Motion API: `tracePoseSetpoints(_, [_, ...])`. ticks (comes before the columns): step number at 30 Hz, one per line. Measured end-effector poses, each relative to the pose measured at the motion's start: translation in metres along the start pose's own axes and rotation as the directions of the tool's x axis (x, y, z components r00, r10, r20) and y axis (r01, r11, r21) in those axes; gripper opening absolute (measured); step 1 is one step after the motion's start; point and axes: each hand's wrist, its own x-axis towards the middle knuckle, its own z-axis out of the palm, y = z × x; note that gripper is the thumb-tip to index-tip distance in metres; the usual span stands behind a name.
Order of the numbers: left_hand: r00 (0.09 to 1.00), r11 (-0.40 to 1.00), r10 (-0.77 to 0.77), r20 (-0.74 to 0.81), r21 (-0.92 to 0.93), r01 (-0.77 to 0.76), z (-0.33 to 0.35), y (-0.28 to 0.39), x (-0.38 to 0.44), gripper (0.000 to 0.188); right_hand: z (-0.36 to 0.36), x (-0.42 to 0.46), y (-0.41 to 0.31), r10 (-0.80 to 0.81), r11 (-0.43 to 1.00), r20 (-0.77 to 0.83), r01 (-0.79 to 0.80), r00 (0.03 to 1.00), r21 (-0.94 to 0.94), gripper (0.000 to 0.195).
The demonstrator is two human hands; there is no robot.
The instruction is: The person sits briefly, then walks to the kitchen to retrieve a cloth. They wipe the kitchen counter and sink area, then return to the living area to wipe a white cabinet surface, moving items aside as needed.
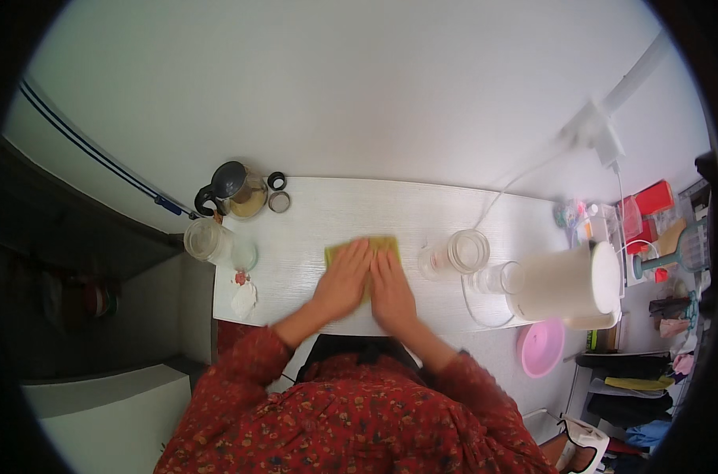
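Side by side, my left hand (342, 283) and my right hand (392, 290) lie nearly flat on a folded yellow cloth (386, 242), holding it down against the white table (359, 207). My fingers point away from me and lie close together, and the fingertips of the two hands almost meet. Most of the cloth is hidden beneath them; its far edge and corners show. Right of my right hand, an open glass jar (468, 251) stands with a clear glass (495, 278) beside it.
A glass pot with a black lid (229, 179), two small rings (279, 201) and a glass jar (207, 240) stand at the left. A white crumpled thing (244, 299) lies near the front left. A large cream container (554, 287), a cable (501, 192) and a pink basin (541, 348) are at the right.
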Motion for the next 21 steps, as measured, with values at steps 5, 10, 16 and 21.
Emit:
tracePoseSetpoints(5, [0.999, 0.999, -0.013, 0.039, -0.034, 0.015, -0.012, 0.019, -0.019, 0.054, -0.014, -0.017, -0.013, -0.034, 0.999, 0.080, 0.035, 0.996, -0.015, 0.051])
tracePoseSetpoints(10, [0.995, 0.994, -0.063, -0.075, 0.086, 0.069, 0.002, -0.039, 0.075, 0.055, 0.016, 0.086, 0.034, -0.007, 0.996, -0.024, 0.005, 1.000, -0.088, 0.053])
tracePoseSetpoints(16, [0.990, 0.982, -0.141, -0.027, 0.121, 0.144, 0.000, -0.054, 0.096, 0.056, 0.023, 0.107, 0.038, 0.043, 0.998, -0.036, -0.045, 0.998, -0.042, 0.053])
tracePoseSetpoints(21, [0.994, 0.993, -0.067, 0.087, 0.099, 0.059, -0.009, -0.009, 0.018, 0.056, 0.000, 0.024, 0.007, -0.033, 0.999, 0.062, 0.033, 0.998, -0.002, 0.052])
